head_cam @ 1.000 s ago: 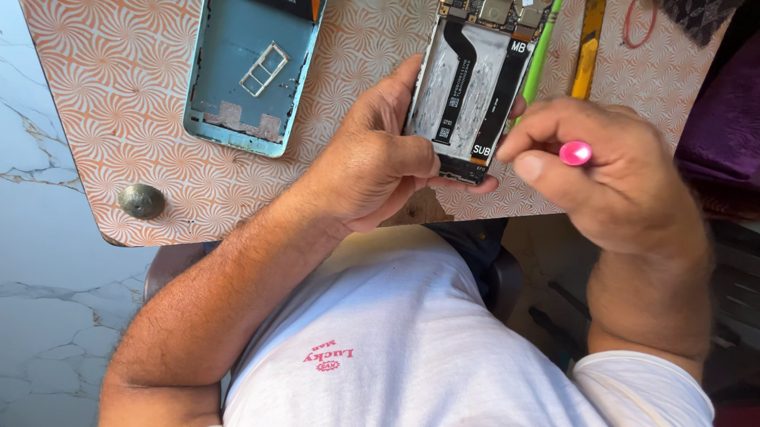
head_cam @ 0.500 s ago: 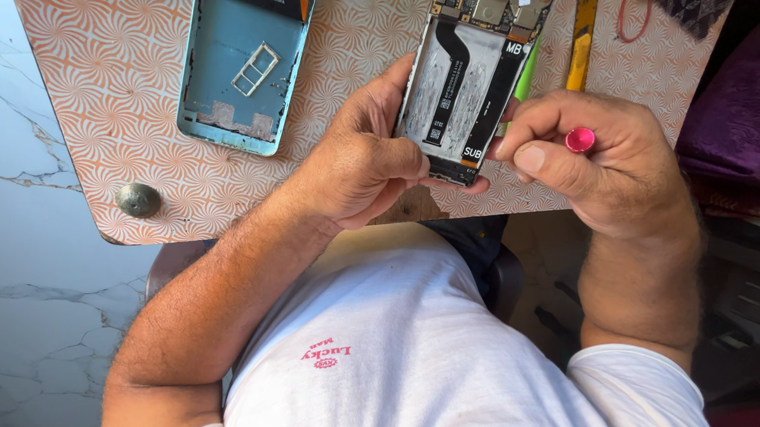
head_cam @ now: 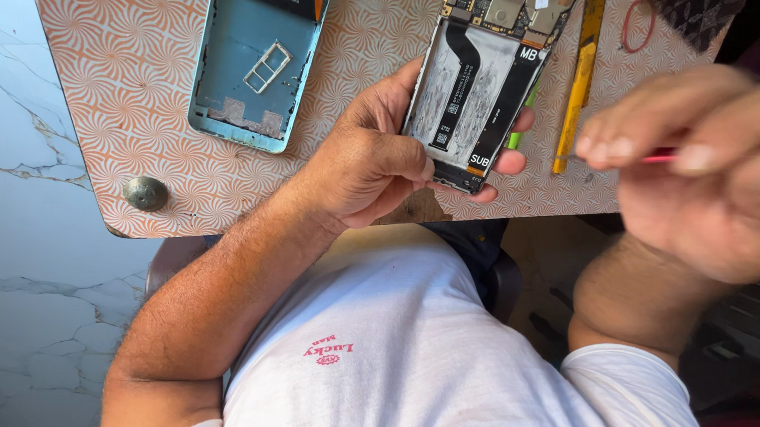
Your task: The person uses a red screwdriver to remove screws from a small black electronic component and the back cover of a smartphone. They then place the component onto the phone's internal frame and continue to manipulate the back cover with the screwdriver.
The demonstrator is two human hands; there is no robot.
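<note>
Right hand point(head_cam: 693, 165) blurred, its pink tool point(head_cam: 658, 155) barely showing.

gap: we see bare bench point(head_cam: 149, 87) between teal back cover point(head_cam: 255, 66) and opened phone point(head_cam: 477, 91)
blockers: yellow tool point(head_cam: 580, 86) just right of phone

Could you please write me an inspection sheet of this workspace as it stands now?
Surface: patterned orange-and-white table, edge worn near the person's lap.
Job's things: opened phone, internals and flat ribbon cables exposed, tilted over the table edge; thin red tool, blurred.
Clutter: light blue back cover, inside up; yellow tool; green tool, mostly hidden by the phone; red band; round metal knob.
Grippers: left hand grips the phone; right hand pinches the red tool, apart from the phone.
Cables: only the phone's ribbon cables.
Surroundings: pale marble floor; dark cloth.
</note>
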